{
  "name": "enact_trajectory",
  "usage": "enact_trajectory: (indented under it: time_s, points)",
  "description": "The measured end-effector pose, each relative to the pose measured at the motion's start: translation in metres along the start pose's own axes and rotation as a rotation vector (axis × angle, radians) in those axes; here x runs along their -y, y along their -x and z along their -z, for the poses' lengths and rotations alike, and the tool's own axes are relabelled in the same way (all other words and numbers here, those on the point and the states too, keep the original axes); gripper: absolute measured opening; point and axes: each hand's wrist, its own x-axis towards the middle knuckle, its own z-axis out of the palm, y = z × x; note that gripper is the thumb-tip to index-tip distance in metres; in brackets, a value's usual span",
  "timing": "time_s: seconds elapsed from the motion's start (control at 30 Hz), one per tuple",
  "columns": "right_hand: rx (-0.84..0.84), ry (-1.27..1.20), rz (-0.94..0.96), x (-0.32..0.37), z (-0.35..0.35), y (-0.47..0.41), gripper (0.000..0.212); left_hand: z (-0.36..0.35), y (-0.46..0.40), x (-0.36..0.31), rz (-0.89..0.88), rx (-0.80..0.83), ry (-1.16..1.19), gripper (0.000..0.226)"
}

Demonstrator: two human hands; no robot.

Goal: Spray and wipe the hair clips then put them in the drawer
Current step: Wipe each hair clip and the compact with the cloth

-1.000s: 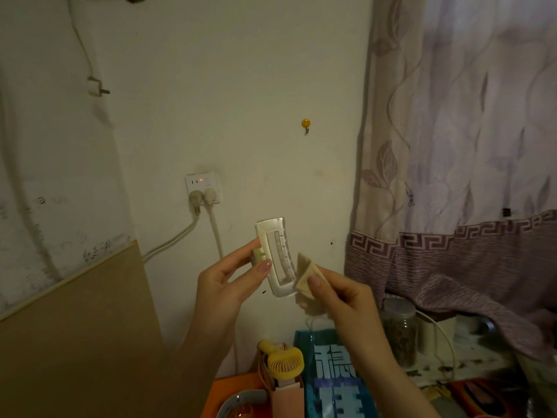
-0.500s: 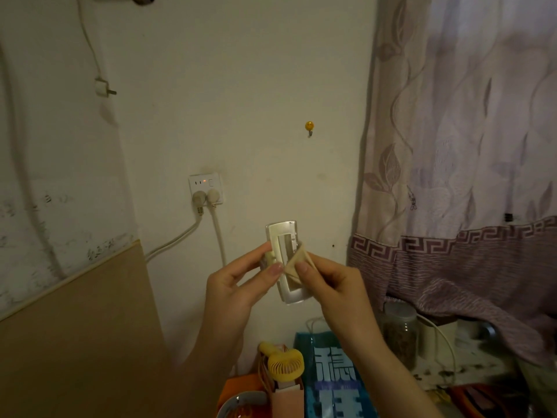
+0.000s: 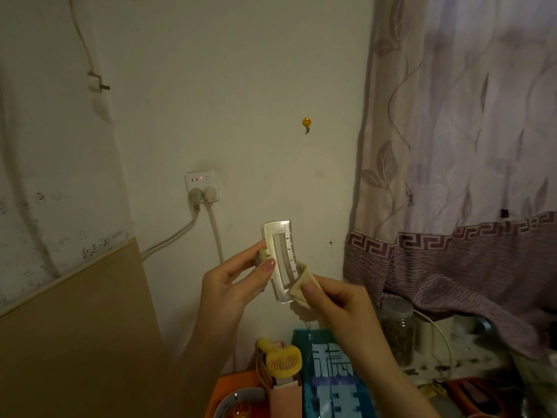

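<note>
Wiping step in hand: white rectangular plastic hair clip [image 3: 280,260] pinched upright by left hand [image 3: 232,285]; folded beige cloth [image 3: 301,285], pinched by right hand [image 3: 340,300], pressed at clip's 5 o'clock corner. Next judged: remaining faces wiped, then drawer, unseen.

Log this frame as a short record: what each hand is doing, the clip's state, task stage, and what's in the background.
left hand: left hand pinches the hair clip at its left edge, holding it upright
right hand: right hand pinches a folded cloth against the clip's lower right edge
clip: pale rectangular frame with an open centre, held in the air before the wall
stage: wiping; drawer not in view
background: wall socket with two plugs, yellow hook, patterned curtain, yellow handheld fan, glass jar
</note>
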Motion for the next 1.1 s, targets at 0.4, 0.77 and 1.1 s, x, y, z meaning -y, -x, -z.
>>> enact_trajectory:
  time_s: [0.4, 0.77, 1.1]
  points:
    - [0.068, 0.067, -0.028, 0.027, 0.035, -0.021, 0.027, 0.002, 0.004, -0.002, 0.105, 0.26, -0.162, 0.045]
    - [0.162, 0.012, -0.06, 0.027, 0.043, -0.025, 0.026, 0.0, 0.002, -0.005, 0.126, 0.349, -0.193, 0.043]
    - [0.271, 0.015, -0.116, 0.026, 0.043, -0.022, 0.041, 0.006, -0.004, -0.008, 0.134, 0.337, -0.214, 0.036]
